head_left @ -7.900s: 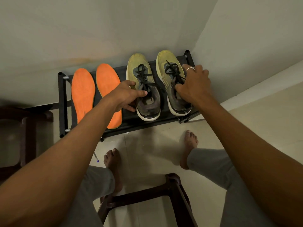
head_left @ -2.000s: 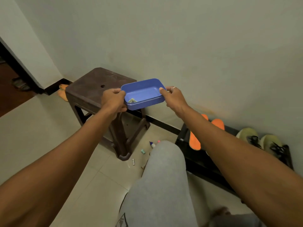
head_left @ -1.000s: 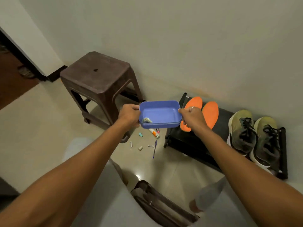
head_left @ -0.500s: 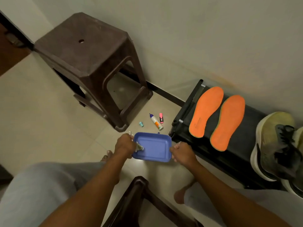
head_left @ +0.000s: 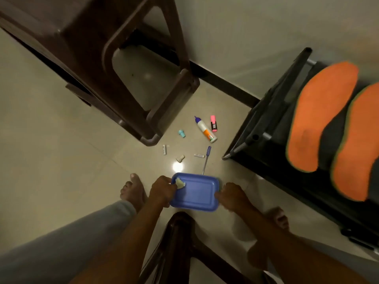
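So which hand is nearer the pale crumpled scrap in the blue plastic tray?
Left: left hand grips the tray end beside the scrap; right hand holds the opposite end.

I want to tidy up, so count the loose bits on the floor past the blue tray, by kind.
Glue bottle: 1
Highlighter: 1
Pen: 1
Teal cap: 1
White sticks: 2
Beige stub: 1
Total: 7 on the floor beyond the tray

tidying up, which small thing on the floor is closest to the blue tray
The thin blue pen: its lower end almost meets the far rim of the blue tray, while the glue bottle and pink highlighter lie farther off.
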Demonstrator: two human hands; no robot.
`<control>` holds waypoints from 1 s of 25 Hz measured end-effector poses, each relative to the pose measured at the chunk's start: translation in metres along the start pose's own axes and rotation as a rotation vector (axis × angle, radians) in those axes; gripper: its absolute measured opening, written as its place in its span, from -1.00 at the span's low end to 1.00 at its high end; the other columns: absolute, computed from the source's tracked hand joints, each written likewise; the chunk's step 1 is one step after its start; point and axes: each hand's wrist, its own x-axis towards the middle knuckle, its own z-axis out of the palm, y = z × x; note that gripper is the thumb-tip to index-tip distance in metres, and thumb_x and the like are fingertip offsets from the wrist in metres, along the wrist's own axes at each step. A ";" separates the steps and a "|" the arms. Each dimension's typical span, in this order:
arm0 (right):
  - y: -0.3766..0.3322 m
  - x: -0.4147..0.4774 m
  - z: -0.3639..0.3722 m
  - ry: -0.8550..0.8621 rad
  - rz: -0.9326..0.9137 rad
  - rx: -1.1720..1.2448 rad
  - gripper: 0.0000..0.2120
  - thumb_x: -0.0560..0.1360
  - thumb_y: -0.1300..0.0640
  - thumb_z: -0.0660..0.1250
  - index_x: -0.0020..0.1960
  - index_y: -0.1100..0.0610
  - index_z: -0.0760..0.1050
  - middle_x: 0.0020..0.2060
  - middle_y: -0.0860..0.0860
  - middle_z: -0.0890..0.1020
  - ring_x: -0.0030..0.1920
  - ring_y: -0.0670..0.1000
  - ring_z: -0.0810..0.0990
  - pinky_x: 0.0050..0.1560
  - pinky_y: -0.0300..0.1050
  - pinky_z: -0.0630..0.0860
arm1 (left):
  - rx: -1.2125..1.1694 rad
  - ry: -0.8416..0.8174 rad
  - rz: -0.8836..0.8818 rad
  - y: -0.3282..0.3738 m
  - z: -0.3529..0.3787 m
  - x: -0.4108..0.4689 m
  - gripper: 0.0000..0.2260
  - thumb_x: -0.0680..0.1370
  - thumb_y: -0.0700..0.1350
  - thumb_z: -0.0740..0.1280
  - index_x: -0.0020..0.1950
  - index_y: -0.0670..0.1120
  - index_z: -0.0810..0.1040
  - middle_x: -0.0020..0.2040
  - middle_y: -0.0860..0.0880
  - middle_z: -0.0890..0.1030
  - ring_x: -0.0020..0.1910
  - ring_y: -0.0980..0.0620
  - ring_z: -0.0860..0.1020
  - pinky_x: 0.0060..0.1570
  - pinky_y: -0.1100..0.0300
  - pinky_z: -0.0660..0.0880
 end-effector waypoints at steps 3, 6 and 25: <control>0.011 0.026 0.030 -0.026 0.050 -0.036 -0.77 0.52 -0.03 0.35 -0.25 0.06 0.45 -0.33 -0.03 0.55 -0.35 -0.09 0.52 -0.36 -0.23 0.43 | 0.072 -0.008 -0.015 -0.022 0.017 0.038 -0.66 0.59 -0.05 0.37 0.30 -0.15 0.45 0.21 -0.19 0.57 0.12 -0.20 0.59 0.08 -0.05 0.60; 0.026 0.045 0.051 -0.060 0.058 -0.095 -0.77 0.53 -0.04 0.33 -0.22 0.06 0.45 -0.31 -0.04 0.55 -0.32 -0.09 0.52 -0.35 -0.24 0.40 | 0.056 -0.020 -0.028 -0.037 0.030 0.066 -0.67 0.58 -0.08 0.37 0.28 -0.19 0.47 0.19 -0.18 0.57 0.12 -0.22 0.58 0.09 -0.09 0.59; 0.014 0.084 0.047 0.122 0.059 -0.245 -0.67 0.50 -0.22 0.31 -0.12 0.05 0.41 -0.24 -0.01 0.52 -0.32 -0.04 0.47 -0.40 -0.25 0.28 | 0.164 -0.049 0.096 -0.039 0.044 0.103 -0.67 0.62 -0.09 0.32 0.33 -0.20 0.46 0.27 -0.18 0.56 0.20 -0.16 0.55 0.19 0.06 0.50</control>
